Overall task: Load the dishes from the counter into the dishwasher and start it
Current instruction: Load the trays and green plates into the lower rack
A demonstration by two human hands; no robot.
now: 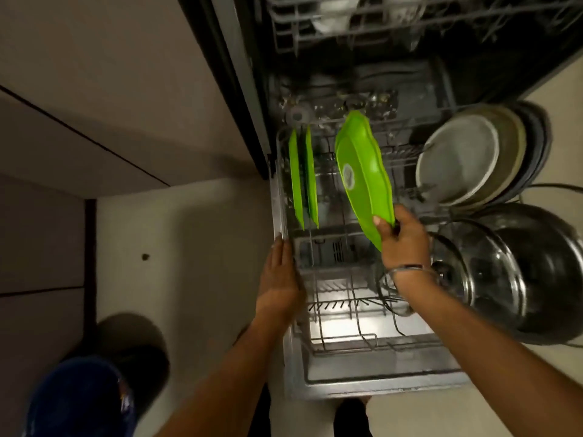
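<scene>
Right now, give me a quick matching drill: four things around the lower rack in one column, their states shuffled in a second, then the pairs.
1. third green plate
2. two green plates
3. left hand
4. glass lid

A. standing on edge in the rack
B. resting on the rack's left rim
C. held by the right hand
D. leaning at the rack's right side

Pairs: 1-C, 2-A, 3-B, 4-D

The oval green plate looks like smooth glossy plastic; the grey wire rack and the round shiny pot look like metal.
</scene>
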